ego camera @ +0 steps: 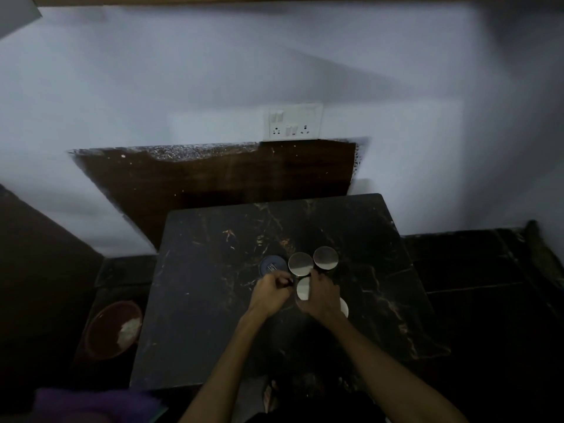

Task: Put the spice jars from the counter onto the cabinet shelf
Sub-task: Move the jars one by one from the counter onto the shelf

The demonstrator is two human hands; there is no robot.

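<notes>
A cluster of spice jars stands near the middle of the dark marbled counter [213, 300], seen from above so that mostly their lids show. At the far side sit a silver-lidded jar [301, 263] and, just beside it to the right, a second silver-lidded jar [326, 257]. Left of these stands a blue-lidded jar [272, 264]. Nearer the person is a white-lidded jar [304, 289], and another white lid [344, 307] peeks out from behind the right wrist.

The right hand [322, 296] lies over the cluster with its fingers bent down around the right side of the white-lidded jar; the dim light leaves it unclear whether the grip is firm. The left hand [271, 293] is curled, its fingertips at the near edge of the blue-lidded jar; whether it holds anything cannot be told.

Beyond the counter, a white switch and socket plate [293, 122] is fixed on the pale wall [183, 71]. On the floor to the left sits a reddish bowl [103, 325] holding something white.
</notes>
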